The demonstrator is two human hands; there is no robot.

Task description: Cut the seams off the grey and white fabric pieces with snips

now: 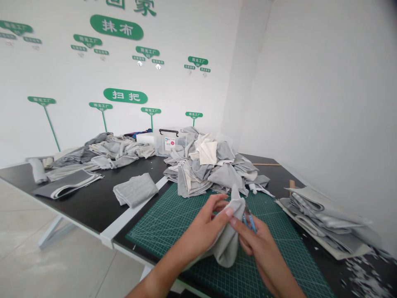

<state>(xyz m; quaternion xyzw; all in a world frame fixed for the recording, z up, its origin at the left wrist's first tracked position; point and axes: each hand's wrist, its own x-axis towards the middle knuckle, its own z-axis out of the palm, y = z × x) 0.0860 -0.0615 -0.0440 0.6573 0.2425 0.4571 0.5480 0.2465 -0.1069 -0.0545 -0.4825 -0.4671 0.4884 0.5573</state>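
Observation:
My left hand [207, 223] pinches a piece of grey cloth [228, 244] near its top, thumb and fingers closed on the fabric. My right hand [259, 242] is closed around blue-handled scissors [249, 220], whose blades meet the cloth's upper edge. Both hands hover just over a green cutting mat [173, 223] on the black table [89, 203]. The cloth hangs down between my hands and folds onto the mat.
A big heap of grey and white cloth pieces [207, 165] lies behind the mat. Stacked cut pieces [325, 219] sit at the right, a folded grey piece [135, 189] and more piles [105, 151] at the left. A clear plastic box [169, 140] stands by the wall.

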